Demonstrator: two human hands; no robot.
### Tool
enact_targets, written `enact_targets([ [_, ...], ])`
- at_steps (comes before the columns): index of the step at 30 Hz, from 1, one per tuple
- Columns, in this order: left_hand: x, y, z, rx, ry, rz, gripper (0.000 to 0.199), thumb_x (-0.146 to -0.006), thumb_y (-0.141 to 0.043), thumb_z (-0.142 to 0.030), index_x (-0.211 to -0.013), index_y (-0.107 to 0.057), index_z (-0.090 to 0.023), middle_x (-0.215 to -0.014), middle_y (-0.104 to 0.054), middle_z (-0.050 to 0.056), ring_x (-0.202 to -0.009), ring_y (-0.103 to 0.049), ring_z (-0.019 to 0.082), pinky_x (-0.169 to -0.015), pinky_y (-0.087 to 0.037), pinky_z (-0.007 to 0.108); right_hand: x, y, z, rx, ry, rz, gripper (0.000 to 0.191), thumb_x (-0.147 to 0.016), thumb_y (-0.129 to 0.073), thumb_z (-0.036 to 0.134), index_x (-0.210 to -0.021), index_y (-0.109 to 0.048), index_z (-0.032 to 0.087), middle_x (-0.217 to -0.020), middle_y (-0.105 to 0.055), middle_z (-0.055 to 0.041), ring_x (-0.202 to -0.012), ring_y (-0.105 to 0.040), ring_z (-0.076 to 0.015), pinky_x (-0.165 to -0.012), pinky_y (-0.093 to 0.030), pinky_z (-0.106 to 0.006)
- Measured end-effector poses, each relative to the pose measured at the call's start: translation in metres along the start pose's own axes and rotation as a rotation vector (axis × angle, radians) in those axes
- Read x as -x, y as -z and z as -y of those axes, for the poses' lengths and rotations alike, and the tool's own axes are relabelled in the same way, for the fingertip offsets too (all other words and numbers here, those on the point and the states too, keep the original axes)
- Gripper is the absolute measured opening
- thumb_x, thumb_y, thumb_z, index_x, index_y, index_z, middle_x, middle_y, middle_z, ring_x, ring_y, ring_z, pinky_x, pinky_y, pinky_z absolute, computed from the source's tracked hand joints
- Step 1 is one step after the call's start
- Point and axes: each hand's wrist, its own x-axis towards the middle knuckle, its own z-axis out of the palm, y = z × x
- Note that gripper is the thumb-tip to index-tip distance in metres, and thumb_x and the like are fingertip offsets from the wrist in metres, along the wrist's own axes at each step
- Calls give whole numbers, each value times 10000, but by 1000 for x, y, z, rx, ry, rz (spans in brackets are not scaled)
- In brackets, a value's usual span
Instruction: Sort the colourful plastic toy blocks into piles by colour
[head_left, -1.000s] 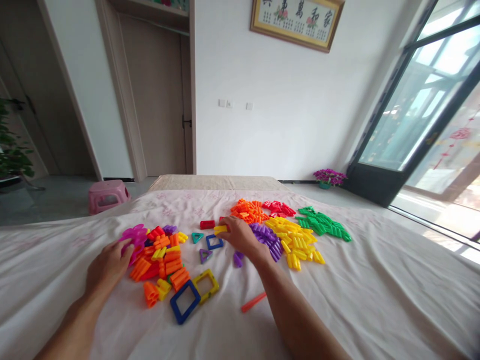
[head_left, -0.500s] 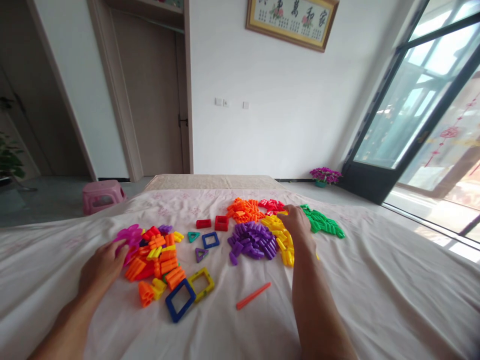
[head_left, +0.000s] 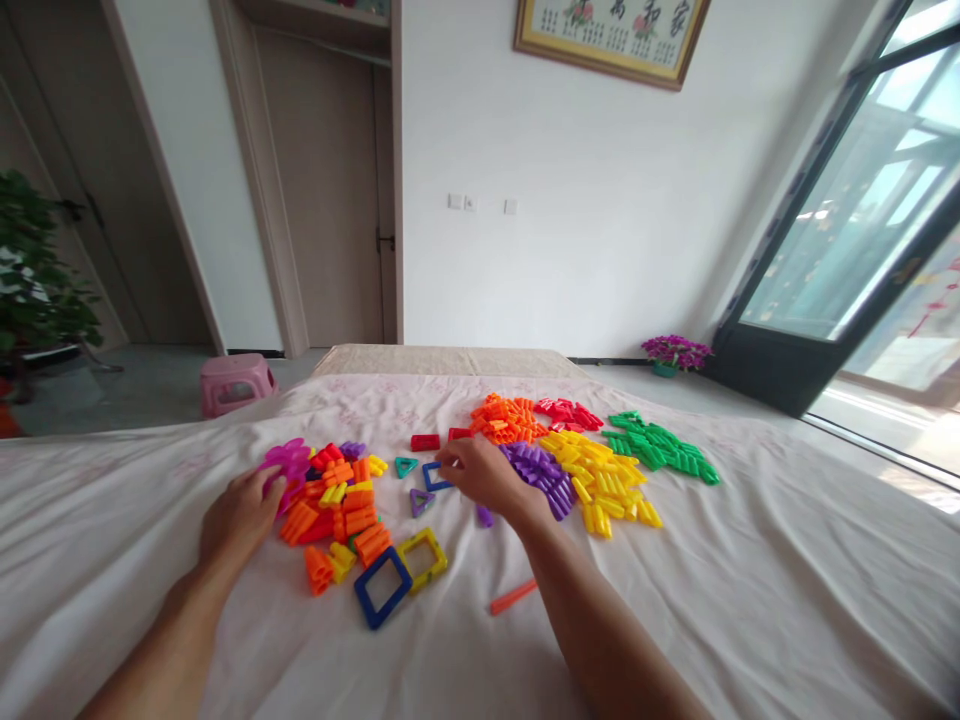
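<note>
My left hand [head_left: 241, 512] is at the left edge of a mixed pile of toy blocks [head_left: 358, 500], its curled fingers on a magenta plastic piece [head_left: 289, 460]. My right hand [head_left: 480, 470] hangs over the blue square frame [head_left: 435, 476], between that pile and the purple blocks [head_left: 551, 482]. Its fingers are bunched together; whatever they may hold is hidden. Near its fingertips lie a red block [head_left: 425, 442], a teal triangle [head_left: 406, 467] and a purple triangle [head_left: 421, 502]. Closer to me, a larger blue square frame [head_left: 383, 588] overlaps a yellow square frame [head_left: 423, 560].
Sorted heaps of orange [head_left: 510, 418], red [head_left: 570, 413], yellow [head_left: 604, 475] and green blocks [head_left: 660, 445] lie on the wrinkled cloth [head_left: 780, 560]. An orange-red stick [head_left: 513, 597] is partly behind my right forearm. A pink stool [head_left: 238, 383] stands beyond the left edge.
My right hand has moved left from the yellow and red heaps to above the small blue frame, uncovering the yellow heap. My left hand stays by the magenta piece. The view has shifted slightly left.
</note>
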Motion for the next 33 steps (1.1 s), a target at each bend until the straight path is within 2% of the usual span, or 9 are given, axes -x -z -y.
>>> enact_targets([
  [2, 1, 1, -1, 3, 11, -2, 585, -926, -289, -484, -1269, -629, -153, -1320, -624, 173, -1217, -580, 347, -1010, -462, 478, 2, -23, 18, 6, 45, 77, 217, -871, -621, 295, -1043, -748, 259, -994, -761, -17, -921, -693, -188, -778, -480, -249],
  [5, 2, 2, -3, 8, 17, -10, 580, -924, -300, -482, -1271, -631, -155, -1317, -627, 171, -1210, -588, 339, -1005, -466, 465, 9, -48, 41, 40, 32, 158, 279, -878, -626, 450, -1058, -742, 270, -981, -768, -33, -926, -705, -228, -752, -492, -289],
  [10, 2, 1, -3, -2, 21, -8, 580, -935, -287, -486, -1276, -623, -159, -1327, -622, 165, -1216, -579, 331, -1015, -453, 454, 17, -70, 67, 143, -6, 153, 537, -828, -581, 653, -1088, -721, 204, -976, -757, -126, -922, -704, -294, -764, -506, -359],
  [12, 1, 0, -2, -2, 17, -10, 572, -937, -287, -473, -1277, -618, -153, -1324, -622, 164, -1226, -571, 323, -1026, -445, 445, 17, -75, 73, 184, -6, 142, 566, -775, -624, 653, -1058, -717, 171, -972, -748, -154, -925, -698, -320, -776, -512, -383],
  [17, 1, -1, 0, -7, 8, -17, 571, -939, -286, -478, -1278, -617, -158, -1323, -625, 166, -1227, -572, 318, -1021, -450, 440, 15, -79, 72, 154, -9, 146, 424, -774, -637, 466, -1075, -710, 176, -996, -745, -140, -920, -700, -310, -780, -517, -381],
  [21, 0, -2, 1, -6, 19, -8, 568, -930, -295, -475, -1268, -626, -160, -1335, -619, 160, -1233, -570, 323, -1023, -453, 444, 4, -67, 48, -18, -22, 47, 425, -799, -640, 400, -1185, -681, 226, -1090, -739, -83, -966, -694, -253, -802, -511, -325],
  [25, -2, -5, 4, -18, 22, -5, 577, -927, -288, -488, -1272, -624, -169, -1334, -619, 154, -1231, -571, 326, -1011, -461, 450, -13, -48, 6, -190, -65, -140, 374, -809, -658, 281, -1178, -692, 229, -1083, -744, -43, -952, -690, -194, -846, -502, -278],
  [33, -5, -10, 10, -8, -1, -16, 560, -932, -289, -476, -1271, -617, -173, -1333, -620, 151, -1237, -564, 321, -1044, -442, 457, -27, -20, -84, -218, -305, -468, 445, -783, -669, 220, -1225, -668, 172, -1174, -714, -104, -1075, -669, -246, -955, -509, -376],
])
